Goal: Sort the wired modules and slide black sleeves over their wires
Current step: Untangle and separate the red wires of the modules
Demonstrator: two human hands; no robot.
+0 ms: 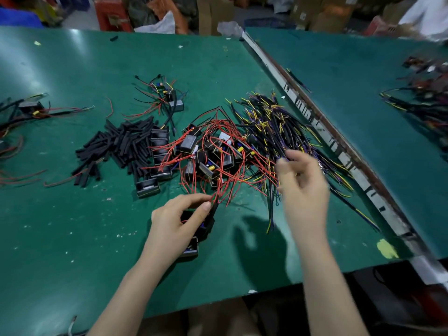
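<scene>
- Two hands are at work over the green table [72, 226]. My left hand [174, 223] is curled round a black module [206, 224], thumb and forefinger pinching its red wires where they leave the case; a second module [191, 248] lies just beside the wrist.
- My right hand [303, 185] is blurred, raised over the edge of the yellow-and-black wire bundle [278, 127]; its fingers look bunched, but I cannot tell whether they hold anything.
- Beyond the hands sits the tangled heap of modules [208, 156], red leads looping over one another. Left of it lies the pile of black sleeves [116, 146], touching a row of modules.
- Risk, as I judge it: the held module's wires run up into the heap, so lifting could drag neighbours along or snag a lead.
- A sleeve may also catch on splayed wire ends if they are not pinched together.
- No bins or trays show; everything lies loose on the table.
</scene>
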